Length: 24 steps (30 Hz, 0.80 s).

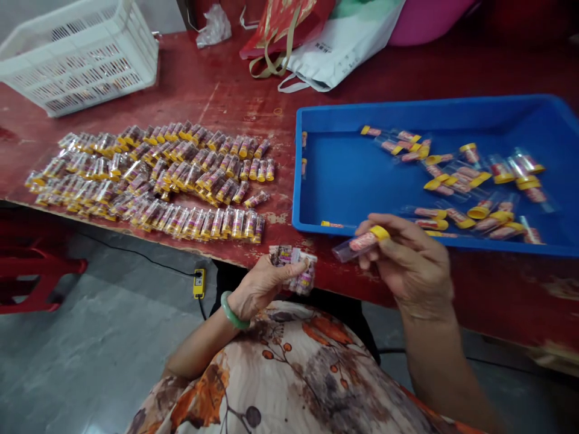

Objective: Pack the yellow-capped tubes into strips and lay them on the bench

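In the head view, our left hand (260, 283) pinches a few small printed packets (302, 276) between thumb and fingers, just above the near edge of the desk (190, 75). Our right hand (416, 265) has its fingers closed around the clear tube (362, 242), near the yellow cap (379, 232), at the near left corner of the blue tray (295, 181). The clear end tilts down towards the packets, with the two hands apart.

To handle these well, we judge it best to grip the tube lightly by its capped end, since the thin wall looks easy to squash, and to leave the clear end free of our fingers. We would press the packets only enough to hold them square and together (a loose bunch could fan out and slip), and bring the hands close over the desk rather than over our lap.

As for what is hard to make out, our left fingers hide part of the packets, so we cannot count them or read their print. Blur leaves it uncertain whether the tube's far end is open. The white basket (85, 75) is cut off at the frame's edge, and its slats partly hide its contents.
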Each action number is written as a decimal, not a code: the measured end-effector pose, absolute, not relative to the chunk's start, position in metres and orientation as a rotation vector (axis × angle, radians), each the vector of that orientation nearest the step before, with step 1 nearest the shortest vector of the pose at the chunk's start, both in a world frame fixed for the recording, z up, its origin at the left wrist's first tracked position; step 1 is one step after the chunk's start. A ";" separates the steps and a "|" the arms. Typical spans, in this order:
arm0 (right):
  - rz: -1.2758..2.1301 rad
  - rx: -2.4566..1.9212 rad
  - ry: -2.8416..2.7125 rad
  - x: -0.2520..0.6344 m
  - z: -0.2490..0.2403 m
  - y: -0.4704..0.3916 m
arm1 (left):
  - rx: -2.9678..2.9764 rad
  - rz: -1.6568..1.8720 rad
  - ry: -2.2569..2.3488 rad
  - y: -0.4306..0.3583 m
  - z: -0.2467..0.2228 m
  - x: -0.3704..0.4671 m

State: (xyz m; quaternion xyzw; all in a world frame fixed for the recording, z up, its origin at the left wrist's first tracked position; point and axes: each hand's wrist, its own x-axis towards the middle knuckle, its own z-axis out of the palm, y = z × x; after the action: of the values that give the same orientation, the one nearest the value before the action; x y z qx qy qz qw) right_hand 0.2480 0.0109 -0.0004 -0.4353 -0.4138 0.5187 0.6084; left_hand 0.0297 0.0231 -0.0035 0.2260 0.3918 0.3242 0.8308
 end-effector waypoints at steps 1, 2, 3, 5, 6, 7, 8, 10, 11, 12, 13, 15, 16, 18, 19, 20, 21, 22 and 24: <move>1.198 -0.988 -0.974 0.248 0.002 0.003 | 0.442 0.757 0.859 0.023 -0.004 0.031; 1.210 -0.971 -1.002 0.246 0.003 -0.005 | 0.405 0.814 0.882 0.023 -0.005 0.033; 1.225 -0.958 -1.034 0.242 0.003 -0.014 | 0.375 0.853 0.896 0.024 -0.005 0.034; 1.233 -0.950 -1.078 0.233 0.001 -0.031 | 0.335 0.899 0.905 0.025 -0.004 0.037; 1.226 -0.959 -1.091 0.227 -0.001 -0.038 | 0.320 0.914 0.908 0.025 -0.003 0.039; 1.207 -0.970 -1.099 0.222 -0.004 -0.044 | 0.307 0.924 0.915 0.025 -0.002 0.040; 1.175 -0.982 -1.107 0.217 -0.007 -0.048 | 0.294 0.927 0.921 0.025 -0.001 0.041; 1.082 -1.018 -1.153 0.210 -0.012 -0.053 | 0.272 0.923 0.934 0.024 0.002 0.043; 1.026 -1.049 -1.181 0.207 -0.015 -0.054 | 0.261 0.922 0.942 0.023 0.003 0.044; 0.968 -1.080 -1.207 0.205 -0.016 -0.055 | 0.250 0.925 0.951 0.023 0.004 0.045; 0.915 -1.108 -1.226 0.203 -0.018 -0.056 | 0.241 0.932 0.961 0.022 0.005 0.045; 0.835 -1.141 -1.226 0.199 -0.020 -0.058 | 0.222 0.948 0.986 0.021 0.007 0.047; 0.808 -1.143 -1.205 0.197 -0.020 -0.059 | 0.212 0.951 0.997 0.020 0.008 0.047; 0.779 -1.138 -1.161 0.193 -0.022 -0.060 | 0.190 0.955 1.010 0.019 0.011 0.048; 0.770 -1.142 -1.143 0.192 -0.023 -0.060 | 0.177 0.956 1.016 0.019 0.012 0.048; 0.761 -1.149 -1.136 0.191 -0.024 -0.060 | 0.167 0.959 1.021 0.018 0.012 0.048; 0.741 -1.161 -1.142 0.190 -0.025 -0.059 | 0.163 0.960 1.023 0.018 0.012 0.049; 0.704 -1.177 -1.163 0.190 -0.026 -0.059 | 0.165 0.963 1.020 0.017 0.012 0.049; 0.582 -1.224 -1.256 0.190 -0.028 -0.058 | 0.178 0.974 1.001 0.017 0.010 0.049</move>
State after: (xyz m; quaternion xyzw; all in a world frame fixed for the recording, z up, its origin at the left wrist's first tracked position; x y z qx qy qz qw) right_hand 0.1896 -0.0583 -0.0280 -0.5286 -0.5424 0.2512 0.6027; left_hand 0.0487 0.0168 0.0100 0.0816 0.4602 0.4476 0.7623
